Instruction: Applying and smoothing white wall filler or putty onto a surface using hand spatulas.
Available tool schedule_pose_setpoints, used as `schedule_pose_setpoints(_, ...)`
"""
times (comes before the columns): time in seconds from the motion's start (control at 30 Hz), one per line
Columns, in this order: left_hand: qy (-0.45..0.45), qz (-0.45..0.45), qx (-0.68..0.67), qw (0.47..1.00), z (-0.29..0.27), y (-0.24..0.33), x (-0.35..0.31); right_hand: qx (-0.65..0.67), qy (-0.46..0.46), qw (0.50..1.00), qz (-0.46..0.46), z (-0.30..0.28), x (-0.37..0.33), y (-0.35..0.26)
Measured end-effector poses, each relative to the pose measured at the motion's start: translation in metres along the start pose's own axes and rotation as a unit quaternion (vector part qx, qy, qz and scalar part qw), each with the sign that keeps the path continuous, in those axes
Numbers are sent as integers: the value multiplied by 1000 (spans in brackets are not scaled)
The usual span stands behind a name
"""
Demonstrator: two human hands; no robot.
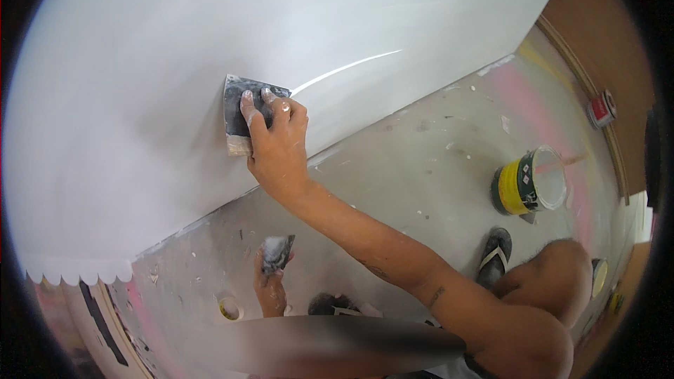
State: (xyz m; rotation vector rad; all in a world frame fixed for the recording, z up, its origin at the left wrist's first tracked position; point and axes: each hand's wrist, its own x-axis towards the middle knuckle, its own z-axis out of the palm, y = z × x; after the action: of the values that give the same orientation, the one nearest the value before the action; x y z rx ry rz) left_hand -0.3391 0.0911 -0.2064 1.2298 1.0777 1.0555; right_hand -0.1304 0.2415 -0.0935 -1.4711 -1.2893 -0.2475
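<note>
My right hand (281, 137) is closed on a dark, flat putty scraper (237, 109), fingers spread over its face. Its blade lies against a large white panel (140, 42). From the scraper's right corner a thin bright white streak (347, 67) curves up to the right across the panel. Lower down, over the floor, my left hand (270, 293) grips a second putty scraper (276, 254) with whitish paste smeared on its face. My left forearm is largely hidden behind a blurred grey shape at the lower edge.
On the spotted grey floor (393, 161) stands an open green-and-yellow can (516, 186). A small red can (601, 109) sits near a brown board (597, 42) at right. Near my left hand is a round ring-like object (230, 308). My sandalled foot (496, 256) is at right.
</note>
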Motion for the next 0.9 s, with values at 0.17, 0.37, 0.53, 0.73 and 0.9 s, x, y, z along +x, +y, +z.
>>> schedule_pose_setpoints(0.17, 30, -20, -288, 957, 19, 23, 25, -35, -6, 998, -59, 21, -21, 3)
schedule_pose_setpoints(0.37, -9, -95, -349, 932, 8, 10, 52, 19, -147, 989, -9, -12, -37, 7)
schedule_pose_setpoints(0.53, -76, -178, -546, 815, 59, 47, 64, 328, -167, 928, -61, -91, -51, 17)
schedule_pose_setpoints(0.73, -72, -245, -460, 850, 86, 74, 66, 350, -216, 911, -19, -110, -94, 70)
schedule_pose_setpoints(0.9, 8, -183, -317, 930, 86, 60, 43, 9, -184, 980, -68, -155, -38, 187)
